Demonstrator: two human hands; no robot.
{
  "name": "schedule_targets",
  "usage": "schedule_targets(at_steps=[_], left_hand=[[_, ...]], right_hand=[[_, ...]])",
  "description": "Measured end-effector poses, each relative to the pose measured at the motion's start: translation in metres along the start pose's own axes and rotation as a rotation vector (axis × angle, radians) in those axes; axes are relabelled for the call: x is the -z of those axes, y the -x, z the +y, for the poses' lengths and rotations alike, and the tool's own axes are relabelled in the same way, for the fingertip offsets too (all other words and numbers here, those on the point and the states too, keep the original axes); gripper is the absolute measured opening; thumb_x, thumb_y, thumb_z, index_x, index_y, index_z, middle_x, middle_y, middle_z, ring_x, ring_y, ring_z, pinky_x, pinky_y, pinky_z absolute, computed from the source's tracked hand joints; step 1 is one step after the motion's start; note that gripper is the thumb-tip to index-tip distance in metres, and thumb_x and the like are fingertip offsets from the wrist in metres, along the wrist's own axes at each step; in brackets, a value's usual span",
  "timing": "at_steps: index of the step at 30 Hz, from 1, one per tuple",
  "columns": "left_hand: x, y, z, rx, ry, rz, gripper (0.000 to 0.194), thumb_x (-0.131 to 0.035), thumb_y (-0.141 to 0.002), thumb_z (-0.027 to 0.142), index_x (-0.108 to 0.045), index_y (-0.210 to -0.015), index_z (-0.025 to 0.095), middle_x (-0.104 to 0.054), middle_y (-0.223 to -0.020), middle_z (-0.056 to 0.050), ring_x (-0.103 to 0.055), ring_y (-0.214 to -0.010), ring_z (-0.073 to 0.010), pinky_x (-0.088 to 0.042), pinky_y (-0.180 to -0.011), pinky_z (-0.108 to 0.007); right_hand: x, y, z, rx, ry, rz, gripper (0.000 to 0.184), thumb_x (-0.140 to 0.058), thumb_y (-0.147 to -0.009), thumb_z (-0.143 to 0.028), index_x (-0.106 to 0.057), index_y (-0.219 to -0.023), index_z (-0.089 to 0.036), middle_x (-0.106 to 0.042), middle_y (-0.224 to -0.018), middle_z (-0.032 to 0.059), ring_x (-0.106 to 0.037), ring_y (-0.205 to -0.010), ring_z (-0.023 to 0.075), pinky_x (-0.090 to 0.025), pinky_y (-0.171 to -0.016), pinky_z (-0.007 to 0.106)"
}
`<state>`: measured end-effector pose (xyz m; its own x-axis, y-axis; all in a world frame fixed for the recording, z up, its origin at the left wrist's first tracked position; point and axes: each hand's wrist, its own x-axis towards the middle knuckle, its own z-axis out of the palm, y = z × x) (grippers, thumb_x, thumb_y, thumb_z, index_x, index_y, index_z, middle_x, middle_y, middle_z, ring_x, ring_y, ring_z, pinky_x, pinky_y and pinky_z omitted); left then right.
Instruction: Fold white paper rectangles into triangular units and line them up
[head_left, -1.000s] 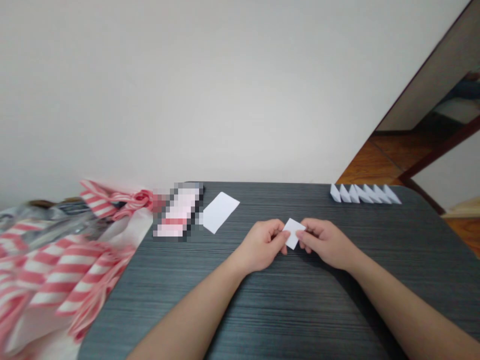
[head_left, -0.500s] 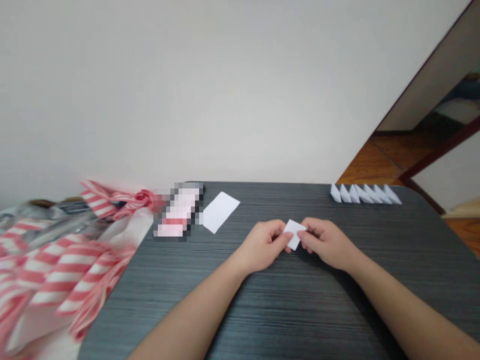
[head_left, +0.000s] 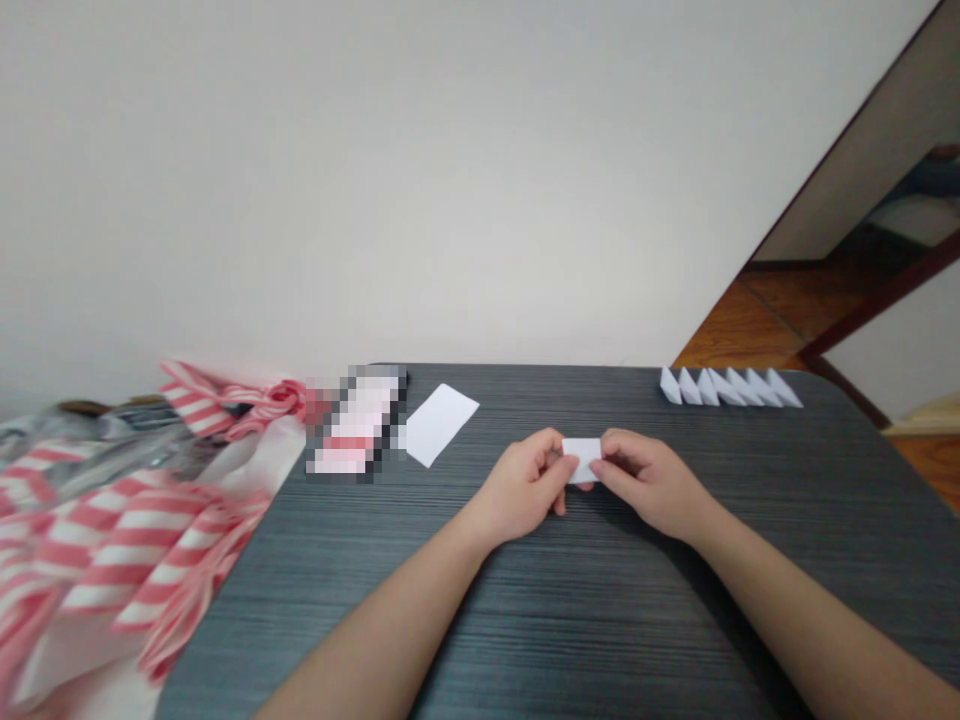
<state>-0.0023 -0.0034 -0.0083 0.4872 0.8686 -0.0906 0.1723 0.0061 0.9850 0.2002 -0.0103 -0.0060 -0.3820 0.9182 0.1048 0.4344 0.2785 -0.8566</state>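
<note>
A small white paper piece [head_left: 582, 456] is pinched between both hands just above the dark wood-grain table [head_left: 570, 610]. My left hand [head_left: 525, 487] grips its left edge with thumb and fingers closed. Its right edge is held the same way by my right hand [head_left: 646, 480]. The paper now shows as a short flat rectangle. Both forearms rest on the table and reach in from the bottom of the view.
A flat white paper slip [head_left: 440, 423] lies at the back left of the hands, next to a blurred-out object [head_left: 356, 424]. A row of several folded white paper triangles [head_left: 729, 388] stands at the back right. Red-and-white striped plastic bags [head_left: 120, 520] lie off the table's left edge.
The paper piece was tilted like a diamond and taller; now it is level and narrower between the fingers. Both hands stayed in about the same place.
</note>
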Motion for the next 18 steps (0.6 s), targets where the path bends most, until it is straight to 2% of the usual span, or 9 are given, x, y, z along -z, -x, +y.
schedule_targets(at_steps=[3, 9, 15, 18], left_hand=[[0.0010, 0.0012, 0.0027, -0.024, -0.067, -0.045, 0.025, -0.055, -0.091, 0.038, -0.056, -0.078, 0.016, -0.058, -0.057, 0.002, -0.053, -0.052, -0.0104, -0.038, -0.051, -0.020], [0.0022, 0.0020, 0.0037, -0.038, -0.109, -0.035, 0.024, -0.058, -0.090, 0.035, -0.064, -0.080, 0.015, -0.059, -0.064, 0.001, -0.052, -0.055, -0.0098, -0.038, -0.052, -0.021], [0.0014, 0.0006, 0.0041, -0.018, -0.004, 0.004, 0.025, -0.057, -0.090, 0.035, -0.063, -0.077, 0.014, -0.062, -0.069, 0.000, -0.050, -0.052, -0.0077, -0.040, -0.052, -0.020], [-0.0002, 0.0001, 0.0038, 0.003, 0.020, 0.017, 0.024, -0.059, -0.089, 0.036, -0.062, -0.079, 0.015, -0.064, -0.071, 0.000, -0.052, -0.052, -0.0079, -0.041, -0.052, -0.020]], right_hand=[[0.0014, -0.0011, 0.0005, 0.064, -0.011, 0.028, 0.016, -0.055, -0.093, -0.029, -0.064, -0.083, -0.020, -0.062, -0.084, 0.0040, -0.057, -0.074, 0.0172, -0.045, -0.068, 0.028], [-0.0010, 0.0002, 0.0030, 0.019, -0.097, 0.010, 0.016, -0.054, -0.094, -0.031, -0.064, -0.088, -0.020, -0.066, -0.086, 0.0047, -0.061, -0.079, 0.0192, -0.048, -0.071, 0.029], [-0.0009, 0.0009, 0.0007, 0.021, -0.038, -0.030, 0.011, -0.058, -0.091, -0.028, -0.065, -0.088, -0.020, -0.066, -0.083, 0.0036, -0.060, -0.075, 0.0181, -0.046, -0.068, 0.028], [-0.0010, 0.0020, 0.0024, -0.027, -0.005, 0.021, 0.012, -0.056, -0.092, -0.029, -0.062, -0.087, -0.020, -0.066, -0.078, 0.0025, -0.060, -0.069, 0.0171, -0.046, -0.064, 0.028]])
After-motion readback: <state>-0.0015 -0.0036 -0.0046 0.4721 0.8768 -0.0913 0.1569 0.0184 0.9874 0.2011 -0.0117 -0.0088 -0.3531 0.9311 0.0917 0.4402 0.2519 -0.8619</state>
